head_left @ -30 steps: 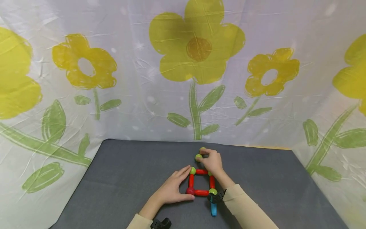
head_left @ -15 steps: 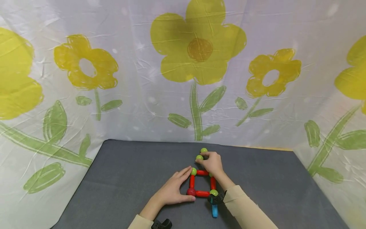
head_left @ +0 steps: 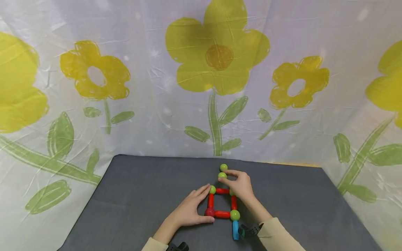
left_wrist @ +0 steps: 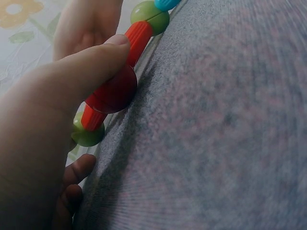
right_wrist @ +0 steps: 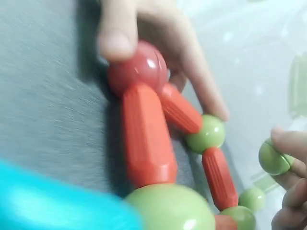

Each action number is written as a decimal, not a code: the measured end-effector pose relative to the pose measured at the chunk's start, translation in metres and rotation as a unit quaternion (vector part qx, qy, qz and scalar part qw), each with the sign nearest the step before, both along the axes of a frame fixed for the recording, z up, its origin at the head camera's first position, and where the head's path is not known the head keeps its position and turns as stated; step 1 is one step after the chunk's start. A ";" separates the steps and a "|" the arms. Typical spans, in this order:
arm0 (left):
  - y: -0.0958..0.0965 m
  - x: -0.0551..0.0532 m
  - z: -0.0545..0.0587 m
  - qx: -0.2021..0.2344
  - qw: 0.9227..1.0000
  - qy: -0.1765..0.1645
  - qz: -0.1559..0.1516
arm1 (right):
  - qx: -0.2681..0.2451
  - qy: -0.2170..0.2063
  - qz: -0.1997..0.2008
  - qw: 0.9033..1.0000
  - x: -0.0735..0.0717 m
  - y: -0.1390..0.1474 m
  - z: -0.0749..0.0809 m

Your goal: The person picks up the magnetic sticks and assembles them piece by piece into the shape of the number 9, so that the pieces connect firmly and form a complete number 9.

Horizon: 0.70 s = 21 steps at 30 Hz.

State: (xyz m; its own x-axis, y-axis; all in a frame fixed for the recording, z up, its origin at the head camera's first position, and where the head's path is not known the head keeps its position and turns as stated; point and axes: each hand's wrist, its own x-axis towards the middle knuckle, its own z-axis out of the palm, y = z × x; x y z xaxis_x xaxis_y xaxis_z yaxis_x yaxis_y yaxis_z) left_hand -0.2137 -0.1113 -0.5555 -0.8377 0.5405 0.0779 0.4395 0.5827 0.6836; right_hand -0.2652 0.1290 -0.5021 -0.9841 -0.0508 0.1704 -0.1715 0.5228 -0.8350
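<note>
A square of red magnetic rods (head_left: 222, 214) and balls lies on the grey table. Its near left corner is a dark red ball (head_left: 209, 212); the other corners are green balls. My left hand (head_left: 188, 210) lies along the left side, thumb touching the red ball (left_wrist: 117, 91) and fairly straight fingertips at the far left green ball (head_left: 212, 190). Just beyond the square, my right hand (head_left: 239, 184) pinches a loose green ball (right_wrist: 273, 158) between thumb and finger. Behind it sits another green ball (head_left: 223, 167). A blue rod (head_left: 235, 230) extends toward me from the near right green ball (head_left: 235, 215).
The grey table (head_left: 141, 188) stretches out on both sides of the square. A flower-printed curtain (head_left: 150, 115) hangs behind it and along the sides. A black wrist camera (head_left: 248, 230) on my right wrist is close to the blue rod.
My right hand has shifted a little to the right with the pinched green ball. The farther green ball and the near right corner ball now show more fully. My left hand stays put.
</note>
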 end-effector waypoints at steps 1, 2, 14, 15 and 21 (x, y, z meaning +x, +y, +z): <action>0.000 0.000 0.000 0.001 1.000 0.000 0.000 | -0.012 -0.004 0.006 1.000 0.007 0.003 0.001; 0.000 0.000 0.000 0.001 1.000 0.000 0.000 | -0.027 -0.007 0.013 1.000 0.014 0.007 0.002; 0.001 -0.001 -0.002 0.007 1.000 -0.009 0.004 | -0.140 -0.061 0.084 0.985 0.100 0.053 -0.011; 0.001 -0.001 -0.002 0.006 1.000 -0.009 0.005 | -0.134 -0.078 0.084 0.984 0.106 0.056 -0.012; 0.001 0.000 -0.002 0.003 1.000 -0.010 0.008 | -0.114 -0.151 0.097 0.977 0.141 0.076 -0.024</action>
State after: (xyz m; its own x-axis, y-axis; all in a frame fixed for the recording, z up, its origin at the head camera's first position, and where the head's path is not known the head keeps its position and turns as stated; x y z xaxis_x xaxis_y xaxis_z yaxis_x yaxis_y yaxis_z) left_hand -0.2142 -0.1101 -0.5577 -0.8478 0.5263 0.0644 0.4163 0.5855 0.6956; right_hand -0.1243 0.2053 -0.5261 -0.9665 -0.2369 -0.0985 0.0237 0.2998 -0.9537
